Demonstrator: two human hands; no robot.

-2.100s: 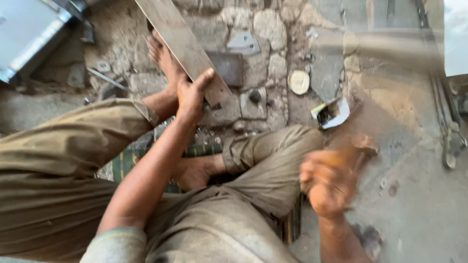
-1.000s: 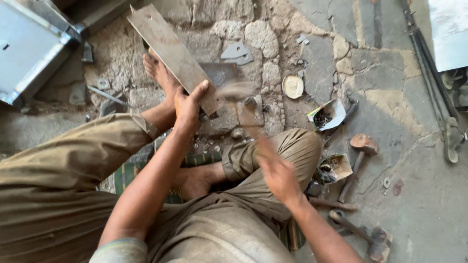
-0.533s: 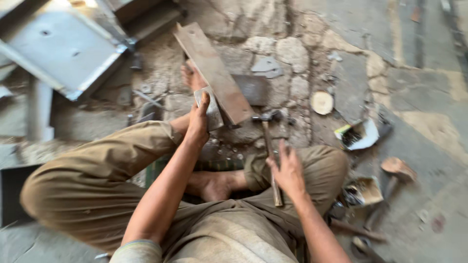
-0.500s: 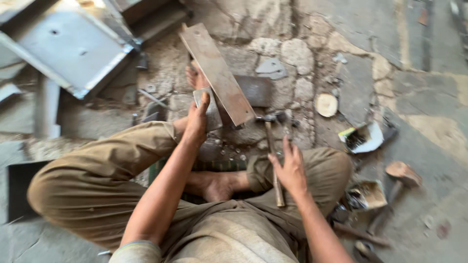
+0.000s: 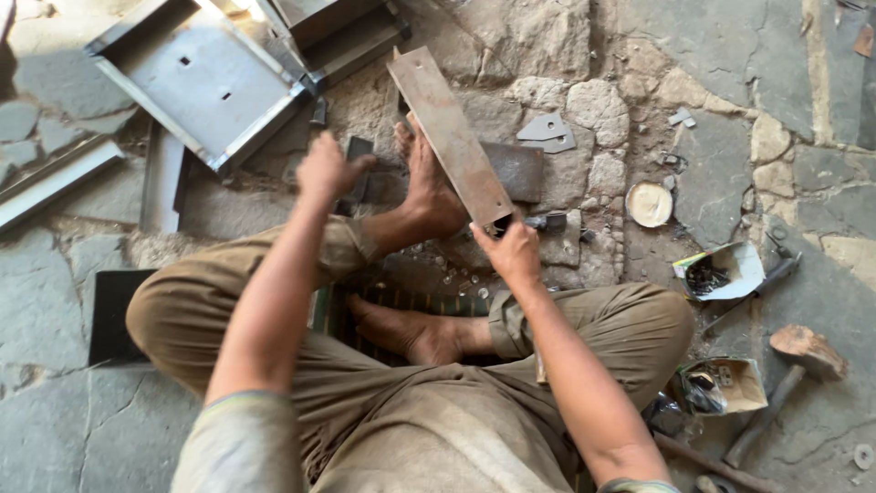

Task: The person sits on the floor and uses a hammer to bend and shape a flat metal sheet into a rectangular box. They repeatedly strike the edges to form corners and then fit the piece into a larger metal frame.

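Head view: right hand grips flat rusty bar.

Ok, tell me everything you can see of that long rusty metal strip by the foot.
The metal strip is a long, flat, rust-brown bar, apparently steel, with a small hole near its far end. It runs diagonally from upper left to lower right over the stone floor. The right hand grips its near end; the foot lies against its left edge. The left hand is clear of it.
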